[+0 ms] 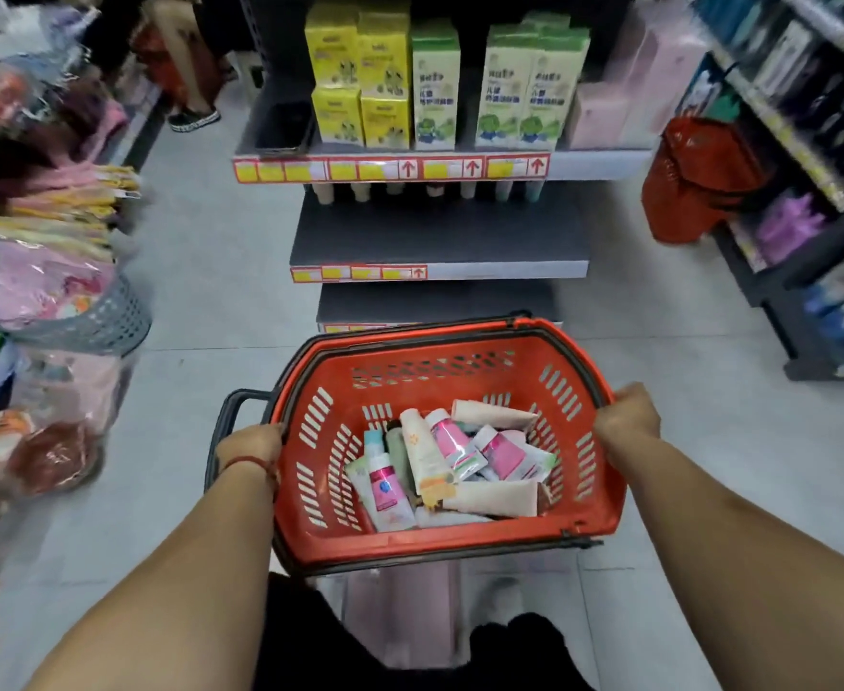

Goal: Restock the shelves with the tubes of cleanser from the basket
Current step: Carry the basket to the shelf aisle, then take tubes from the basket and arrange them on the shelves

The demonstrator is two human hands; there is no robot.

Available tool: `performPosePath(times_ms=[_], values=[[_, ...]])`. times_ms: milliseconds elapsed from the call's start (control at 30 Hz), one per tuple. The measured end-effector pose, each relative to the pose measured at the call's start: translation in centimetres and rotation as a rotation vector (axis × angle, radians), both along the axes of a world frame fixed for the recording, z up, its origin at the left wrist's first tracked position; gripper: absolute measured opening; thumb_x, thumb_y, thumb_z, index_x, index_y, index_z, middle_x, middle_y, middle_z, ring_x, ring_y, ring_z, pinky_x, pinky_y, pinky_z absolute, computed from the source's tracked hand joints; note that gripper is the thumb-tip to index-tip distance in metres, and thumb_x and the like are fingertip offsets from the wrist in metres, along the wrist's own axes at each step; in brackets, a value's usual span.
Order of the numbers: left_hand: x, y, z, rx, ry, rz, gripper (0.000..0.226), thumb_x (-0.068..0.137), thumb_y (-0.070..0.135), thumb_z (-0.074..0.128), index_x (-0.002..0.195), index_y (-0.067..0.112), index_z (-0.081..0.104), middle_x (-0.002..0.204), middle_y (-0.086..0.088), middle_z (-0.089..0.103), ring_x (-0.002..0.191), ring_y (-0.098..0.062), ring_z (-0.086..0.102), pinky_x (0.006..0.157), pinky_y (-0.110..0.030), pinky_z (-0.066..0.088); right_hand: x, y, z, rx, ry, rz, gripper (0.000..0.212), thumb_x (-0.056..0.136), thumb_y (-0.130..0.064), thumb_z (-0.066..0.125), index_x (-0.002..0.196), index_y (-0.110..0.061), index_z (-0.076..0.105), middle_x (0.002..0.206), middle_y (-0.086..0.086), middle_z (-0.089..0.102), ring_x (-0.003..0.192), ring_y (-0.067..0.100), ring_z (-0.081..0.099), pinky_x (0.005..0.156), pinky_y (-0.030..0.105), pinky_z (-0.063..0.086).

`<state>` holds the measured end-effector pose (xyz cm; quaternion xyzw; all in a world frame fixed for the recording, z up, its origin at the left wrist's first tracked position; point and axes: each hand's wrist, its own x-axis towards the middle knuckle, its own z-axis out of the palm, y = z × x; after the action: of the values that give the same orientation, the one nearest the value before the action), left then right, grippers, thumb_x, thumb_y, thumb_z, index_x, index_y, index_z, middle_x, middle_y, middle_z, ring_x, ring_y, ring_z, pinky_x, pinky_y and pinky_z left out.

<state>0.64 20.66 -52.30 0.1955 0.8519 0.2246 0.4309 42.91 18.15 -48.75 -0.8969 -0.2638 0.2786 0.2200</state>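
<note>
A red plastic basket (pixel 459 351) hangs in front of me above the floor. My left hand (pixel 250 448) grips its left rim and my right hand (pixel 626 413) grips its right rim. Inside lie several cleanser tubes (pixel 452 461), white, pink and beige, piled loosely. Straight ahead stands a grey shelf unit; its middle shelf (pixel 434 239) is mostly bare, with a row of tubes (pixel 410 192) standing at its back under the shelf above.
Yellow and green boxes (pixel 434 87) fill the upper shelf. Packaged goods and a grey basket (pixel 95 321) crowd the left. A stack of red baskets (pixel 694 182) and a dark rack (pixel 818 142) stand right. A person's foot (pixel 193 119) shows far back.
</note>
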Motion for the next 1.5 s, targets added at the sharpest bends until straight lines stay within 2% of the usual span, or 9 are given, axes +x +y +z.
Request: performPosePath(times_ms=[167, 333, 467, 567, 733, 867, 1033, 1233, 1500], values=[[-1.1, 9.2, -6.8, 0.002, -0.048, 0.065, 0.048, 0.069, 0.032, 0.069, 0.104, -0.001, 0.073, 0.092, -0.014, 0.074, 0.087, -0.032, 0.072, 0.088, -0.046, 0.059, -1.7, 6.5, -4.2, -0.016, -0.014, -0.077, 0.021, 0.089, -0.006, 0.057, 0.11, -0.004, 0.055, 0.114, 0.026, 0.063, 0.105, 0.04, 0.061, 0.084, 0.034, 0.044], [-1.1, 15.3, -11.5, 0.012, -0.113, -0.029, 0.018, 0.094, 0.024, 0.063, 0.096, 0.008, 0.072, 0.088, -0.012, 0.067, 0.067, -0.025, 0.061, 0.07, -0.026, 0.05, -3.5, 10.4, -10.4, -0.063, -0.035, -0.159, 0.03, 0.087, -0.006, 0.06, 0.116, -0.001, 0.054, 0.114, 0.026, 0.062, 0.111, 0.044, 0.059, 0.092, 0.039, 0.045], [-2.8, 19.4, -21.6, 0.03, -0.157, 0.02, 0.03, 0.072, 0.027, 0.072, 0.096, 0.01, 0.074, 0.096, -0.019, 0.076, 0.077, -0.03, 0.072, 0.085, -0.051, 0.06, -3.8, 13.8, -16.8, -0.065, -0.015, -0.172, 0.026, 0.086, -0.005, 0.057, 0.112, -0.002, 0.052, 0.095, 0.017, 0.055, 0.102, 0.044, 0.059, 0.086, 0.044, 0.047], [-1.3, 20.6, -26.0, 0.047, -0.114, 0.048, 0.029, 0.081, 0.022, 0.072, 0.104, 0.004, 0.071, 0.1, -0.015, 0.072, 0.083, -0.028, 0.067, 0.075, -0.031, 0.054, -4.1, 16.8, -23.7, -0.05, 0.011, -0.152, 0.022, 0.09, -0.009, 0.056, 0.11, -0.003, 0.051, 0.088, 0.014, 0.053, 0.089, 0.039, 0.056, 0.078, 0.042, 0.044], [-0.6, 20.1, -35.4, 0.087, -0.06, 0.158, 0.008, 0.089, 0.01, 0.061, 0.09, 0.01, 0.068, 0.087, -0.012, 0.067, 0.084, -0.03, 0.065, 0.075, -0.032, 0.05, -4.5, 19.0, -35.3, 0.001, 0.06, -0.142, 0.018, 0.09, -0.016, 0.058, 0.104, -0.006, 0.05, 0.087, 0.01, 0.055, 0.08, 0.033, 0.055, 0.073, 0.038, 0.043], [-0.9, 20.8, -43.0, 0.111, -0.027, 0.176, 0.008, 0.081, 0.015, 0.056, 0.076, 0.012, 0.061, 0.083, -0.011, 0.065, 0.074, -0.03, 0.062, 0.076, -0.035, 0.053, -5.5, 20.2, -43.6, 0.009, 0.03, -0.181, 0.025, 0.082, -0.019, 0.05, 0.105, -0.009, 0.047, 0.099, 0.02, 0.061, 0.095, 0.044, 0.061, 0.087, 0.054, 0.053], [0.2, 21.0, -48.1, 0.194, 0.166, 0.152, 0.047, 0.089, 0.03, 0.044, 0.129, 0.007, 0.051, 0.122, -0.019, 0.063, 0.111, -0.041, 0.06, 0.092, -0.042, 0.043, -6.5, 18.7, -51.0, 0.024, -0.175, -0.227, 0.042, 0.085, -0.017, 0.053, 0.122, -0.005, 0.039, 0.122, 0.03, 0.056, 0.117, 0.05, 0.053, 0.099, 0.055, 0.043], [-0.7, 18.5, -48.1, 0.289, 0.122, 0.006, 0.044, 0.078, 0.023, 0.045, 0.119, 0.009, 0.052, 0.108, -0.015, 0.064, 0.094, -0.036, 0.06, 0.088, -0.039, 0.047, -6.1, 16.7, -52.3, 0.031, -0.188, -0.071, 0.054, 0.087, -0.02, 0.06, 0.134, -0.008, 0.037, 0.129, 0.03, 0.052, 0.122, 0.048, 0.05, 0.103, 0.054, 0.043], [-1.0, 17.2, -49.9, 0.244, 0.392, -0.265, 0.048, 0.099, 0.034, 0.039, 0.138, 0.007, 0.038, 0.137, -0.028, 0.052, 0.124, -0.047, 0.051, 0.105, -0.052, 0.039, -5.9, 15.7, -53.8, 0.012, -0.368, 0.096, 0.057, 0.095, -0.008, 0.054, 0.146, -0.003, 0.029, 0.14, 0.026, 0.045, 0.129, 0.042, 0.045, 0.101, 0.046, 0.044]])
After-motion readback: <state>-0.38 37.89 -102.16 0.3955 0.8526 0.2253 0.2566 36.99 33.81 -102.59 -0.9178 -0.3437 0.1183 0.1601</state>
